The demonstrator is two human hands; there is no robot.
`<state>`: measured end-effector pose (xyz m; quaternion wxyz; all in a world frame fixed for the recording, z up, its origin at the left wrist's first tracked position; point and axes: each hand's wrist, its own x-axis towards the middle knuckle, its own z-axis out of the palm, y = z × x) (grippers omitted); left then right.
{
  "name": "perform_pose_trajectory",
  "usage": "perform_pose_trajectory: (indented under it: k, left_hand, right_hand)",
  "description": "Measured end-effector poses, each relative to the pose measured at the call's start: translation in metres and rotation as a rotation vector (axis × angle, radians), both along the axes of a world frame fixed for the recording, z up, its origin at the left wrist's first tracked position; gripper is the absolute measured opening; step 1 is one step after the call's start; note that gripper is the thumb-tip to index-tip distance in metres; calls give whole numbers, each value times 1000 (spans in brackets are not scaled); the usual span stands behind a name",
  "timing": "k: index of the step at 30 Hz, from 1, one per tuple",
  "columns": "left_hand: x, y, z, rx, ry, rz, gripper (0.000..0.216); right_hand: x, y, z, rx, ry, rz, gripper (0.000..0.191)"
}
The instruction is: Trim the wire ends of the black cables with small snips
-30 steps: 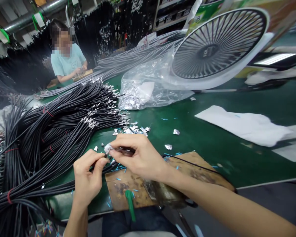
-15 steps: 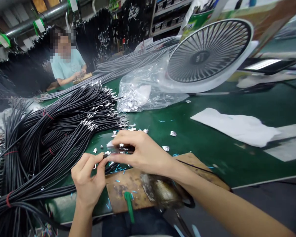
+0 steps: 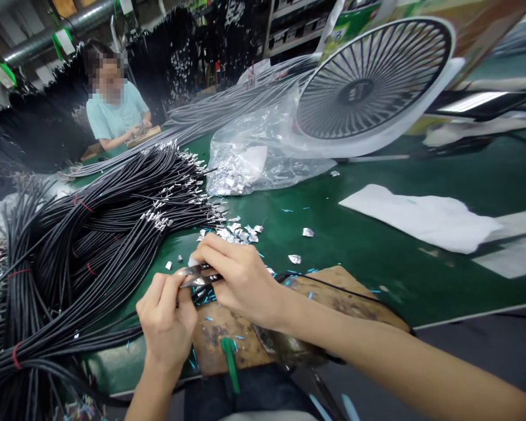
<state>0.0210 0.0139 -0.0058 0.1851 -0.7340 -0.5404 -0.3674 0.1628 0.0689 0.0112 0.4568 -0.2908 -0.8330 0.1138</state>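
Observation:
My right hand [image 3: 245, 280] is closed around a small pair of snips [image 3: 198, 282]. Their metal blades point left and reach the fingertips of my left hand [image 3: 166, 318]. That hand is pinched on the end of a black cable, mostly covered by the fingers and the blades. Beneath both hands lies a stained wooden board [image 3: 221, 351], strewn with small blue offcuts. Foil scraps [image 3: 241, 234] are heaped just beyond my right hand.
Bundles of black cables [image 3: 109, 216] with stripped ends fill the left. Behind my hands lies a clear plastic bag [image 3: 280, 140] near a fan [image 3: 355, 93]. White sheets [image 3: 416, 216] rest on the green table [image 3: 377, 175] at right. Another person [image 3: 116, 111] sits across.
My right hand has turned and drawn back a little, and the snips' blades now show at my left fingertips. My left hand has shifted slightly right. More of the foil heap is visible.

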Motion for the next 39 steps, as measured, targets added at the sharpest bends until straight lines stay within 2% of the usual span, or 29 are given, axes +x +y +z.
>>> perform_pose_trajectory:
  k: [5,9,15,17,19,21,23,25,28,32,36,39]
  left_hand:
    - [2,0,2,31,-23,62,22]
    - [-1,0,3,-106,-287,34,14]
    - [0,1,0,-92,-541,51,11]
    - [-1,4,6,-206,-724,30,5]
    - [-4,7,15,-445,-900,-63,6]
    - [-8,9,25,-696,-974,-149,16]
    - [-10,9,31,-801,-993,-160,20]
    - [-10,8,31,-718,-1039,-145,18]
    - [-10,7,24,-447,-1107,-150,15]
    - [-10,7,17,-159,-944,-64,13]
    - [-5,3,19,64,-703,63,7]
    - [-2,1,22,82,-576,127,10]
  right_hand:
    - [0,-1,0,27,-27,-22,28]
    - [-1,-1,0,20,-12,-5,27]
    - [-1,-1,1,11,-3,41,26]
    - [-1,0,1,-25,-6,66,25]
    - [-2,1,1,-83,19,97,25]
    - [-2,2,3,-118,83,140,23]
    - [-3,4,5,-146,164,188,19]
    - [-3,6,8,-196,252,191,15]
    - [-3,7,12,-348,339,71,17]
    - [-2,3,15,-539,223,27,15]
    - [-3,-4,17,-497,172,69,17]
    - [-4,-6,19,-477,176,129,17]
